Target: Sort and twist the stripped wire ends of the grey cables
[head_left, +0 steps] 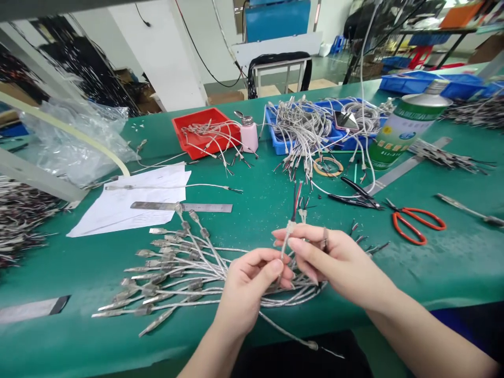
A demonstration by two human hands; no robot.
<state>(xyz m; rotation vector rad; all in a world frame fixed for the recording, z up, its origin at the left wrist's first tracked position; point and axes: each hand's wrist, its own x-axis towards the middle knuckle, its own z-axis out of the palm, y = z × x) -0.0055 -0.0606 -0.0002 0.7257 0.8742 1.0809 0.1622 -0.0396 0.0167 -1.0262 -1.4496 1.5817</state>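
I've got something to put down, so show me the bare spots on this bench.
The green mat looks bare below the orange-handled scissors and loose cable at right, and between the lower-left metal strip and the USB cables. It is crowded around the hands, and along the back with the red tray and blue trays.

From my remote seat I see bare forearms (421, 325), a dull ring (325, 239) on one of the right fingers (311, 252), and black clothing (305, 359) over the lap.
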